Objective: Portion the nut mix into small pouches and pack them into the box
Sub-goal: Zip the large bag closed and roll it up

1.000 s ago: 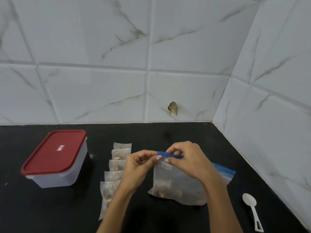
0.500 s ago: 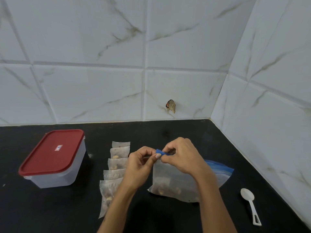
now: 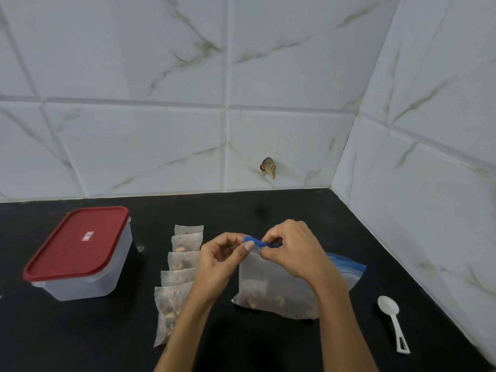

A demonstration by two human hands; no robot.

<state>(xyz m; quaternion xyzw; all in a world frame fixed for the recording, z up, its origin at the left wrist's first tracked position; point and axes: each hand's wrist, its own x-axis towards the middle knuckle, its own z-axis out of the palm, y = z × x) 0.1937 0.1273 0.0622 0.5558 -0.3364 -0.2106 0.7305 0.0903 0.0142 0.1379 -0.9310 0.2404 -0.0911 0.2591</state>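
Both hands meet at the blue zip strip (image 3: 259, 242) on the top left corner of the big nut bag (image 3: 279, 285), which stands near the middle of the black counter (image 3: 268, 210). My left hand (image 3: 220, 261) pinches the strip end between thumb and fingertip, and my right hand (image 3: 292, 251) has its fingers curled over the strip just beside it. I judge the bag soft and limp, its film slippery, so the stiffer zip edge is the sensible place to hold; the nuts sit low in the bottom and should keep it weighted there. It looks frosted and translucent, with brown and pale nuts showing through and its far right corner folded down in blue. Five small pouches (image 3: 177, 291) lie overlapped in a row to the left, light and floppy by my guess, each showing some nuts. The box (image 3: 80, 253), red lid on, sits far left. A white spoon (image 3: 393, 320) lies to the right.
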